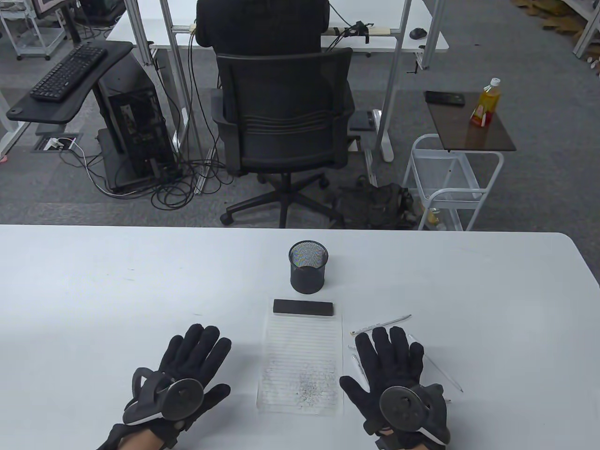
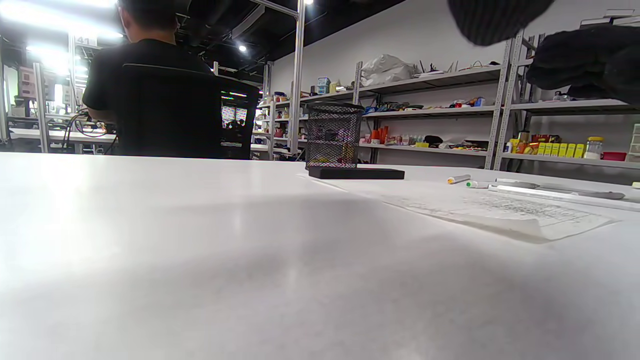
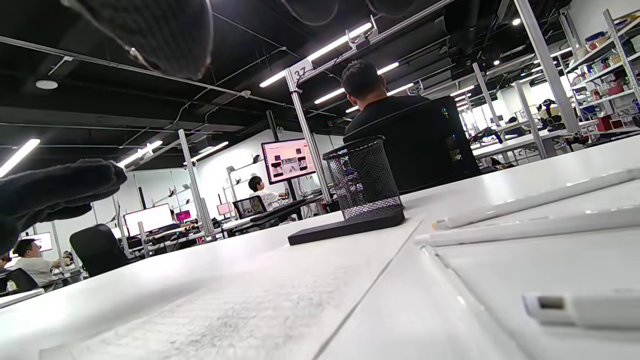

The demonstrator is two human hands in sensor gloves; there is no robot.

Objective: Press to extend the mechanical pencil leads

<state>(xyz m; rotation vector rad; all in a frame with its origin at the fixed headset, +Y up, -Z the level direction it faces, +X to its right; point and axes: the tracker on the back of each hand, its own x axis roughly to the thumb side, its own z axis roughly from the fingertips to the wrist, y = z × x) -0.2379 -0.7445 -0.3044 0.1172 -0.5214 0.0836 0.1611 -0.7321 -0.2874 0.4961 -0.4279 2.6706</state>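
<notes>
right hand (image 1: 391, 363) flat (palm down) over pencils (image 1: 380, 324)

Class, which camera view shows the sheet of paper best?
The table view: it shows the whole paper from above, with the black bar on its top edge. Both wrist views see it edge-on, low across the table, so its lines and marks blur.

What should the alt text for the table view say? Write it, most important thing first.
Two gloved hands, left hand and right hand, lie flat on a white table, the right hand over white mechanical pencils. Between them lies a scribbled lined sheet, topped by a black block, below a mesh pen cup.
</notes>
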